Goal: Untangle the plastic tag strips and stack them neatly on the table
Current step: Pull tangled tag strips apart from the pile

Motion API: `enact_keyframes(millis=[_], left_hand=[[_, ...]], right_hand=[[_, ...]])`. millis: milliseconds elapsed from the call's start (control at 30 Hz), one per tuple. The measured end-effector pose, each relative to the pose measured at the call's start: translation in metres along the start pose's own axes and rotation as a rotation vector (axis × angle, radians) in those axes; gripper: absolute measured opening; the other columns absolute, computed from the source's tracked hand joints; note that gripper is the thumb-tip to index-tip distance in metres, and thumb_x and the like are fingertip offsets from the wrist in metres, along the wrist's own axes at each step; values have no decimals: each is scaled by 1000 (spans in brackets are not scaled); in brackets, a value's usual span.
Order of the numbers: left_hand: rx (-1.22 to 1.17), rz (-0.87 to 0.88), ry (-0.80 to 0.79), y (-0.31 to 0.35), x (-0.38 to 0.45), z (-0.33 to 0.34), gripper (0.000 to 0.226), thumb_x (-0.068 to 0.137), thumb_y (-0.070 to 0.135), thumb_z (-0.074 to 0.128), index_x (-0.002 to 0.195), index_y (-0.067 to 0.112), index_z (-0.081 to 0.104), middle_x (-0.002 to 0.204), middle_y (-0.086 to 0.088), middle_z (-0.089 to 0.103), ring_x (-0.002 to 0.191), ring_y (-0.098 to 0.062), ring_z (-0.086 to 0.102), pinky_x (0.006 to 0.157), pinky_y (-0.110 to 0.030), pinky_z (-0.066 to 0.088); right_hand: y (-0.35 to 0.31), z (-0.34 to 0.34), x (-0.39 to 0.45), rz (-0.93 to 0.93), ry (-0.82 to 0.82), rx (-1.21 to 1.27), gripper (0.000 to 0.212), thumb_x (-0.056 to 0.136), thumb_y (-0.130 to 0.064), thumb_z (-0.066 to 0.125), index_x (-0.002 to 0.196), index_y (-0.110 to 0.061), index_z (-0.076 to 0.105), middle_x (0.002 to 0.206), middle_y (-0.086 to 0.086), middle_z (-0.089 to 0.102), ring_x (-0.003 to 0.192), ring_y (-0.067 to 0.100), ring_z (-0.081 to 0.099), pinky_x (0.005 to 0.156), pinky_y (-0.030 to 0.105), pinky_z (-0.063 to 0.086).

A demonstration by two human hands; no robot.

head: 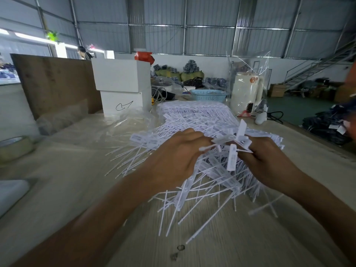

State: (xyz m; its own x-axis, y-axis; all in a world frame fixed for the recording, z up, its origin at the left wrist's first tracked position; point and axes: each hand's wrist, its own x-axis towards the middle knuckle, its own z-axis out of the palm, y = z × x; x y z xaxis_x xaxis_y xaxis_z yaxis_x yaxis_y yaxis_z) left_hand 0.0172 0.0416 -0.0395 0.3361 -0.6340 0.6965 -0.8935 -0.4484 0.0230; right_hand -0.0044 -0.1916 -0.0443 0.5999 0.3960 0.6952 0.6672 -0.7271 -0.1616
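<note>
Since these things hook into each other the second you look away, I've got both hands buried in the tangled clump of tag strips, which sits on the table right in front of me. My left hand is curled over the clump's left shoulder, fingers tucked into it to pin the bulk in place; my right hand is on its right side, fingers pinching a little fan of flat tag heads held above the clump so their thin tails can slide free, I reckon. Tails are sticking out of the near side of the clump in every direction, so honestly this bit is far from sorted. Just behind the clump is the neat stack, strips laid side by side, which is where the freed ones should go. Beyond the clump there's also a blue basket, a cream kettle in plastic wrap and white boxes. Roll of tape is far off to the clump's left.
</note>
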Motion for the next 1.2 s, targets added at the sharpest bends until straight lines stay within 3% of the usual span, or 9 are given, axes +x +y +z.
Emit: enact_keyframes(millis=[167, 300, 400, 467, 600, 733, 900, 1033, 1200], left_hand=[[-3, 6, 14, 1, 1, -1, 17, 93, -9, 56, 101, 1, 67, 87, -10, 65, 80, -28, 58, 72, -43, 50], [10, 33, -6, 1, -3, -2, 22, 92, -7, 53, 102, 2, 70, 87, -8, 65, 80, -24, 57, 74, -36, 48], [8, 23, -8, -6, -8, -3, 24, 95, -2, 50, 107, 4, 71, 96, -4, 67, 86, -21, 57, 80, -32, 45], [-35, -71, 70, -11, -7, -3, 22, 100, 9, 53, 115, 7, 69, 104, -3, 67, 95, -21, 58, 86, -36, 47], [-59, -152, 235, -8, -2, 0, 27, 95, 21, 65, 119, 10, 70, 108, 0, 67, 102, -19, 60, 89, -36, 48], [-54, -88, 251, 0, -2, 4, 25, 91, 18, 71, 115, 10, 72, 104, 1, 69, 97, -18, 61, 84, -32, 48], [-130, -129, 208, 5, -6, 7, 32, 91, 19, 68, 122, 18, 67, 108, 3, 70, 100, -14, 64, 88, -36, 51], [5, -265, 110, -2, -6, 2, 39, 96, 33, 59, 135, 31, 55, 122, 6, 66, 114, -14, 55, 98, -14, 31], [139, -133, 86, -5, -8, 1, 26, 97, 23, 62, 116, 8, 69, 105, -6, 70, 95, -28, 63, 84, -42, 50]], right_hand=[[6, 2, -4, 41, 41, -17, 35, 99, -44, 36, 87, -30, 65, 54, -5, 52, 55, 13, 53, 50, 31, 33], [14, -1, 1, 222, 143, -8, 30, 104, -22, 49, 82, -10, 65, 56, -7, 52, 48, 9, 52, 45, 23, 37], [35, -41, 4, 634, 525, 619, 44, 107, -37, 43, 71, -24, 63, 61, -4, 39, 48, 12, 31, 43, 25, 26], [37, -54, 3, 729, 599, 981, 44, 107, -40, 42, 69, -26, 61, 61, -6, 29, 49, 10, 22, 39, 22, 22], [10, -20, 6, 703, 223, 1154, 40, 101, -46, 51, 101, -8, 66, 63, -5, 25, 52, 12, 19, 39, 21, 25], [-32, 14, 2, 593, -70, 1042, 46, 87, -60, 68, 80, -14, 70, 56, -3, 32, 48, 14, 25, 42, 24, 26], [-46, 25, 0, 673, -52, 1044, 37, 86, -50, 64, 75, -15, 71, 51, -4, 28, 42, 11, 24, 41, 22, 25], [-41, 18, 1, 773, -42, 1199, 36, 87, -45, 65, 72, -13, 63, 58, -2, 21, 46, 13, 17, 39, 22, 21], [-43, 22, 0, 802, -89, 1239, 40, 91, -44, 62, 63, -17, 55, 60, -2, 21, 44, 11, 21, 38, 19, 22]])
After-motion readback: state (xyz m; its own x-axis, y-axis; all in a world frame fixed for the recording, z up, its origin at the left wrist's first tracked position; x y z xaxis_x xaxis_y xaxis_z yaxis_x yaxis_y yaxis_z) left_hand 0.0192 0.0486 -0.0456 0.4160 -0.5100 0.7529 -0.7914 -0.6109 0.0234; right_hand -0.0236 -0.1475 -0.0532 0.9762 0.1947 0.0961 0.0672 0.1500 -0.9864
